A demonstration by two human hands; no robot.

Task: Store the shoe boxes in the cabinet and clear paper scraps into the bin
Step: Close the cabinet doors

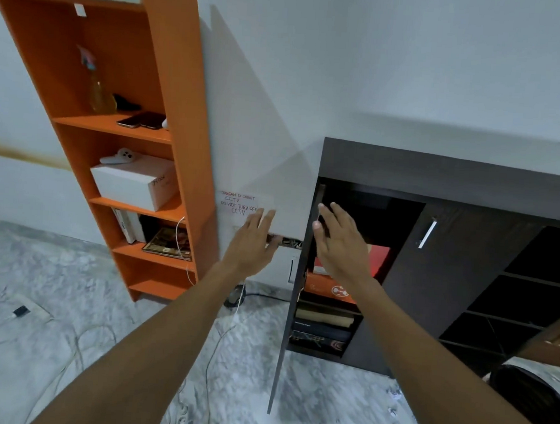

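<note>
A dark brown cabinet [454, 176] stands against the wall, its left door [294, 298] swung open edge-on toward me. Inside, a red shoe box [379, 260] sits on an orange shoe box [326, 288], with darker boxes [322, 332] on the shelf below. My right hand [342, 245] reaches into the opening with straight fingers, in front of the red box and holding nothing. My left hand [253, 243] hovers flat and empty left of the door, in front of the wall. Small white paper scraps [395, 396] lie on the floor near the cabinet's foot.
An orange shelf unit [169, 74] at left holds phones, a white box [133, 183] and books. White cables [211, 355] trail over the marble floor. A black bin [529, 397] stands at lower right. The cabinet's right door [446, 254] is shut, beside open cubbies.
</note>
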